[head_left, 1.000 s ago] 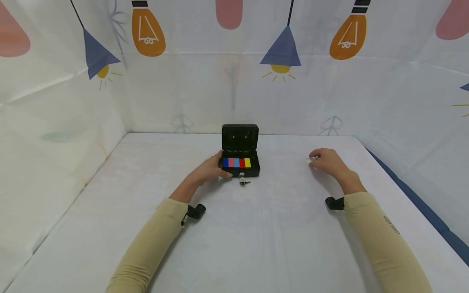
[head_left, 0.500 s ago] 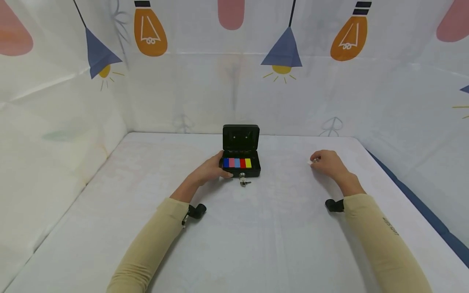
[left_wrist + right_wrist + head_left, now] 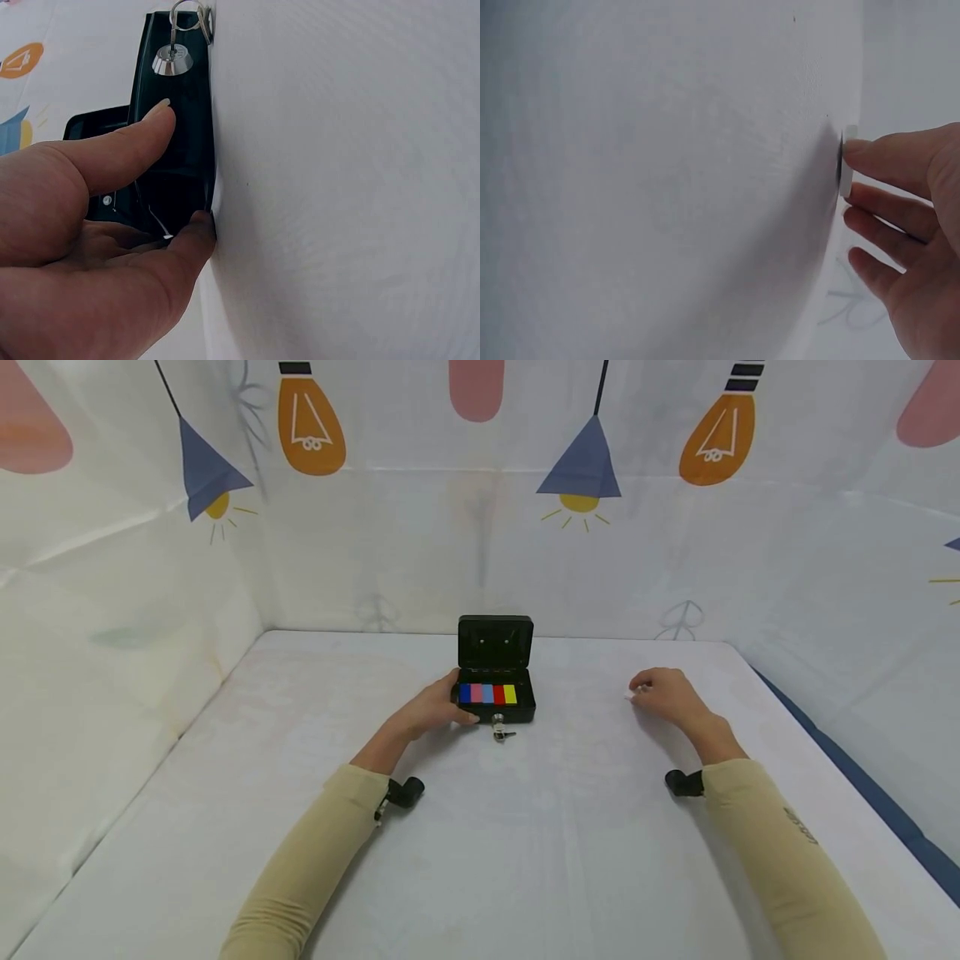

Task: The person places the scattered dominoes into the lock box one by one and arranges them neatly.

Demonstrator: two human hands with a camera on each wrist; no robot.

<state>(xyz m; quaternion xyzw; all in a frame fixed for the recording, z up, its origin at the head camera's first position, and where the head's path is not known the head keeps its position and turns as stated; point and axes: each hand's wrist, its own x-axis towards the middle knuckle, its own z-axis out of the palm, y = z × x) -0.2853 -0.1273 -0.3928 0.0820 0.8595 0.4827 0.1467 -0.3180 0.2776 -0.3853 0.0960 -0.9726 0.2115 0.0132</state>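
A small black cash box [image 3: 496, 713] stands at the far middle of the table, its lid [image 3: 495, 642] raised. In its tray lies a row of coloured blocks [image 3: 488, 694]: dark blue, pink, light blue, red and yellow. A key ring with keys [image 3: 501, 735] hangs from the front lock [image 3: 172, 61]. My left hand [image 3: 433, 708] grips the box's near left corner, thumb on the front and fingers on the side. Farther right, my right hand [image 3: 670, 695] pinches a small flat white piece [image 3: 847, 161] at the tabletop; its far face is hidden.
White cloth [image 3: 480, 827] covers the table. Behind and at both sides hang white sheets [image 3: 420, 552] printed with lamps and bulbs. A blue strip [image 3: 847, 768] runs along the table's right edge. Each wrist carries a small black camera [image 3: 406, 792].
My right hand has shifted slightly left towards the box with the white piece. My left hand keeps its grip on the cash box, and the head view has drifted a little.
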